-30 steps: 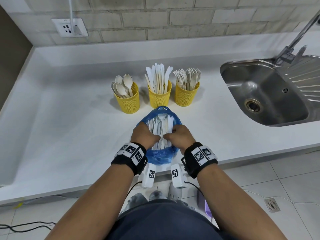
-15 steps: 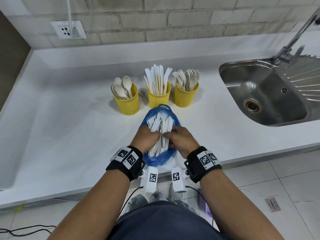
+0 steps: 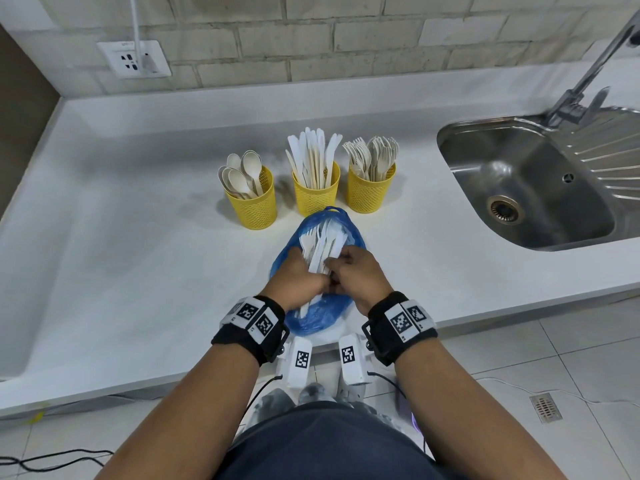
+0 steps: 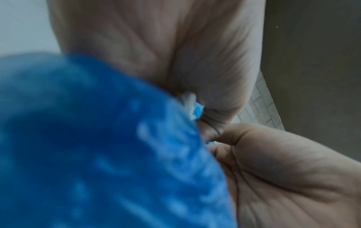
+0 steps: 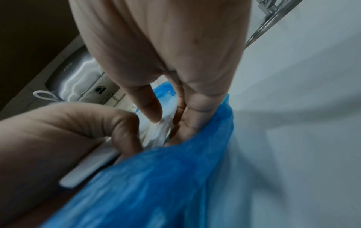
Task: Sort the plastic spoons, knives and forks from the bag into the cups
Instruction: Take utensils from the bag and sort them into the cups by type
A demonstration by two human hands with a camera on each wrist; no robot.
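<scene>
Plastic cutlery in bag lies lengthwise toward cups; left hand and right hand both curl onto it, equally near.

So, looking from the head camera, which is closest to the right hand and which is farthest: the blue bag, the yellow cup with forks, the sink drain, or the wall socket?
1. Blue plastic bag: under the right hand.
2. Yellow mesh cup of forks: just behind, slightly right.
3. Round metal sink drain: farther right, in the basin.
4. White wall socket: far back left, on the brick wall.
</scene>
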